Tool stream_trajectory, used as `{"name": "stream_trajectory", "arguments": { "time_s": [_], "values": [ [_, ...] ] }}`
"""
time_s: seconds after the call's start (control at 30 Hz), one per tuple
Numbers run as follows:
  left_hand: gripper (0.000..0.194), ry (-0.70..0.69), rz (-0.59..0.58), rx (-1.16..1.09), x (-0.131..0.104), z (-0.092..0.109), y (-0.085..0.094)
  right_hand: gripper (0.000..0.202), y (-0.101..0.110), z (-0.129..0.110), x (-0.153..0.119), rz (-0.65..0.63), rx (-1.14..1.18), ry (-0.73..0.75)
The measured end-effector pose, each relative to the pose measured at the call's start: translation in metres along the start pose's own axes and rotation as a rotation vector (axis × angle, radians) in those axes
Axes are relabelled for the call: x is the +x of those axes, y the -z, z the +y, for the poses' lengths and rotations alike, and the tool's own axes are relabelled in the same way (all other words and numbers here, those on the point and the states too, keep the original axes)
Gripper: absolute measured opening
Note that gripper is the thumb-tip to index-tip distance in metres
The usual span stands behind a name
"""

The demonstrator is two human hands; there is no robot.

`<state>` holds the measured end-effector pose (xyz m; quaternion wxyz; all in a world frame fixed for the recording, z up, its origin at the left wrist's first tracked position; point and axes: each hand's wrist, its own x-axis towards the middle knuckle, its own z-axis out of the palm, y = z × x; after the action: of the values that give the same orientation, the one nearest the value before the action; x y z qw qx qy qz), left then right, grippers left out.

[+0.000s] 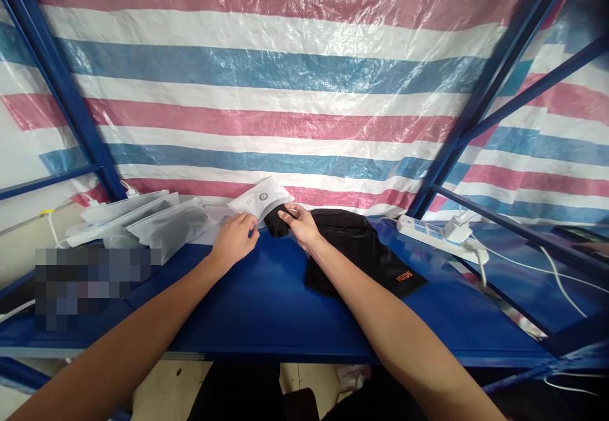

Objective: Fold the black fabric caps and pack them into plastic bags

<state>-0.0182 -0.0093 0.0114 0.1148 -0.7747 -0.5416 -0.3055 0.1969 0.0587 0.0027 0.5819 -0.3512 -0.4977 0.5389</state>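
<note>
My right hand (301,224) is closed round a rolled black cloth (276,221), its thumb on top. The roll sits at the mouth of a frosted plastic bag (261,198) with grey print. At the bag's near left edge my left hand (236,236) has its fingers bent and pressed together, gripping the bag's edge. Under and beside my right forearm lies a flat black fabric item (354,243) with orange lettering near its right corner.
Several frosted bags (166,224) stand at the left, beside a blurred patch (95,288). A white power strip (428,234) with a plugged-in charger (457,227) lies at the right. Blue metal posts (476,110) frame the blue tabletop (266,307); a striped plastic sheet (266,116) hangs behind.
</note>
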Motion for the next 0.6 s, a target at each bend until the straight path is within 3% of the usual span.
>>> {"name": "stream_trajectory", "arguments": {
  "time_s": [0.17,0.43,0.6],
  "values": [
    [0.007,-0.040,0.024,-0.006,-0.001,0.010,0.001,0.049,-0.005,0.000,-0.001,0.090,-0.030,-0.051],
    [0.014,-0.144,0.029,-0.200,-0.002,0.038,-0.007,0.042,-0.023,0.003,-0.009,0.332,0.130,-0.062],
    [0.017,-0.225,-0.032,-0.325,-0.003,0.051,-0.009,0.030,-0.034,0.009,-0.016,0.344,0.155,-0.111]
  ]
}}
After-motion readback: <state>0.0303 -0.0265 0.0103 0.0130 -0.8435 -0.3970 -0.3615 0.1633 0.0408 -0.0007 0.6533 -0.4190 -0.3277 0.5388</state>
